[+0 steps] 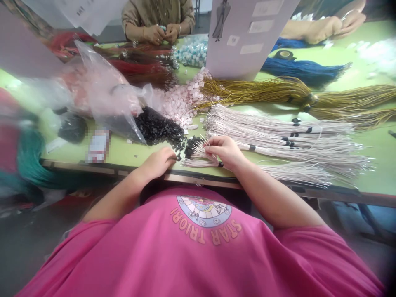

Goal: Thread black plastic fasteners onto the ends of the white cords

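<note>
My right hand pinches a thin white wire between thumb and fingertips, above a bundle of white wires bound with black tape. Some of that bundle's ends carry small black plastic connectors. Close to the table's front edge is my left hand, its fingers curled together beside a few loose black pieces. Whether something sits between its fingertips is too small to make out. Just beyond it spreads a pile of small black connectors.
More taped white wire bundles lie to the right, with yellow wires behind them. Pale pink connectors and a clear plastic bag are beyond the black pile. An upright panel stands between me and other people's hands.
</note>
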Tool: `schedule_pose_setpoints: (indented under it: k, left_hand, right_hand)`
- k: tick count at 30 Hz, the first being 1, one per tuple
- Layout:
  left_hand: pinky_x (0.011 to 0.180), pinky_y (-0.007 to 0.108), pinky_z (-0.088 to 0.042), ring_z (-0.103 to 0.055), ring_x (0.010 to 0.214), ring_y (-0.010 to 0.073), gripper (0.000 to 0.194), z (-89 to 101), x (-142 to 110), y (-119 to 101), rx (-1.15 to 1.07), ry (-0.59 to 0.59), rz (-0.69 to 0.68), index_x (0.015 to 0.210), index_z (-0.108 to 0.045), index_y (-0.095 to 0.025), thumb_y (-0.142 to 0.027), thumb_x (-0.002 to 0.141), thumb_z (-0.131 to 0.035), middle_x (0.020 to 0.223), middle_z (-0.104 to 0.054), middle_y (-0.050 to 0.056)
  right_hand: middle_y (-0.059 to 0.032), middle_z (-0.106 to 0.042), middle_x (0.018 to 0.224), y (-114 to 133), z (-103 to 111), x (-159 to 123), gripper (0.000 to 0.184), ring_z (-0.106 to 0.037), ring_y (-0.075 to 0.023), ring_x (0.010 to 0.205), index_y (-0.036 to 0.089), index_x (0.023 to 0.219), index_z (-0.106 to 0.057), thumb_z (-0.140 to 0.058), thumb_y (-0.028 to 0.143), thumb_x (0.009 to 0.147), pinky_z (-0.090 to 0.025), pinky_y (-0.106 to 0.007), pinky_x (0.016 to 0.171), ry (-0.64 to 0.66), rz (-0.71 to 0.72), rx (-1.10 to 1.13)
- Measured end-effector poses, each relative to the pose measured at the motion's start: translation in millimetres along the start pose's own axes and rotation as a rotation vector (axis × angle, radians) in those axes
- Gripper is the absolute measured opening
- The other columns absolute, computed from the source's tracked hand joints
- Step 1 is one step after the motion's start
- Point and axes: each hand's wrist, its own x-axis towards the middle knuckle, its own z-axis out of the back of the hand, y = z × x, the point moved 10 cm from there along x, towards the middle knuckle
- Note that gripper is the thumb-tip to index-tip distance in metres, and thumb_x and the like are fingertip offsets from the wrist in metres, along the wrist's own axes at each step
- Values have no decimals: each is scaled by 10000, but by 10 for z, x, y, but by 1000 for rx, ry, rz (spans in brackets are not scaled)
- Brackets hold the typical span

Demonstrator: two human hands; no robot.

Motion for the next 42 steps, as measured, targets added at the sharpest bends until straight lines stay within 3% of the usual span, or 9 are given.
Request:
schedule_pose_setpoints:
  k: [3,6,10,16,24,33,39,42]
  left_hand:
    - [807,341,-441,-556,844,172,151,161,35,-32,-66,-70,41,850,-609,-183,-213,815,-465,899,-604,42]
    - [734,313,-457,-576,753,150,158,253,122,-109,-304,-98,106,889,-604,-185,-284,792,-529,865,-640,31]
    - [574,245,-447,-550,571,98,214,103,337,-275,-698,-32,136,889,-603,-155,-324,760,-575,780,-658,31]
    - [708,255,-464,-611,740,131,184,-16,516,-281,-887,-91,127,850,-625,-136,-289,755,-586,804,-679,43]
    - [756,277,-463,-612,769,140,192,2,500,-282,-858,-109,101,857,-637,-147,-307,770,-576,825,-679,38]
    - [729,267,-469,-610,747,147,185,22,501,-345,-654,-137,59,833,-684,-155,-296,752,-595,825,-690,33]
    - [706,257,-469,-611,732,148,200,-13,532,-375,-612,-126,46,843,-693,-155,-304,754,-593,812,-693,29]
    - [741,263,-465,-608,783,151,207,91,517,-351,-536,-170,27,874,-681,-157,-302,774,-572,867,-684,37]
  right_hand:
    - [23,-525,514,-13,0,4,128,-438,-76,471,138,680,-602,-613,253,625,-339,-222,475,-8,4,-26]
    - [29,-502,502,-6,-28,2,167,-401,-66,443,138,686,-598,-610,301,651,-300,-217,443,11,16,-73]
    - [23,-509,504,44,-58,-17,220,-396,-65,442,131,650,-588,-628,348,650,-288,-219,440,29,35,-74]
    - [40,-453,447,38,-73,-27,232,-335,-51,404,123,622,-597,-638,351,629,-233,-219,410,30,13,-34]
    - [62,-350,409,63,-84,-25,218,-266,-43,405,127,616,-621,-569,334,663,-215,-219,425,12,37,-173]
    - [43,-394,455,102,-126,-19,240,-298,-59,453,132,637,-632,-500,317,713,-251,-222,468,31,88,-300]
    - [48,-361,471,83,-166,-10,303,-294,-60,468,141,593,-576,-513,396,744,-246,-220,473,72,104,-297]
    - [31,-430,478,110,-77,6,311,-370,-79,489,144,590,-593,-525,407,741,-299,-230,506,10,136,-300]
